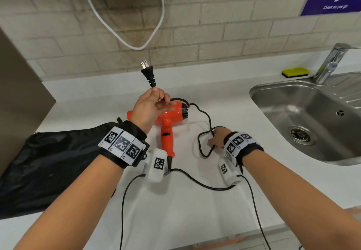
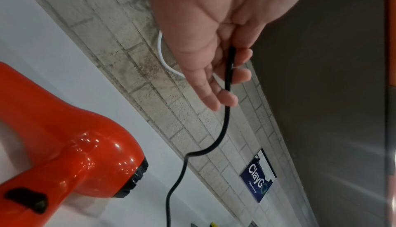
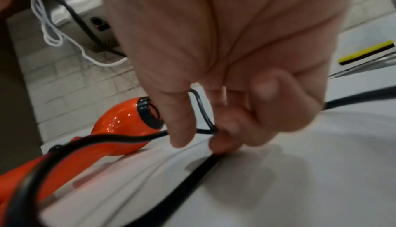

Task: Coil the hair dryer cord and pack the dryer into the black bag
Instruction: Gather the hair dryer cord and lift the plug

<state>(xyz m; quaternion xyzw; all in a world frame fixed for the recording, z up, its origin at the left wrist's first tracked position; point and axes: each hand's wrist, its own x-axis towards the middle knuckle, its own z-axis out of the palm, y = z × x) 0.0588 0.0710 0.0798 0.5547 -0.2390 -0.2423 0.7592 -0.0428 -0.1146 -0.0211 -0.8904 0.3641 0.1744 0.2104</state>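
Head view: my left hand (image 1: 150, 109) pinched the cord (image 1: 205, 117) below its plug (image 1: 148, 74); my right hand (image 1: 217, 139) pinched slack; nothing coiled, black bag (image 1: 58, 163) unpacked.

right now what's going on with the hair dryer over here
A person is gathering up the cord of an orange hair dryer lying on the white counter. The left hand holds the cord just below the plug, lifted above the dryer. The right hand pinches a loop of cord down on the counter. The black bag lies flat to the left, with nothing packed yet.
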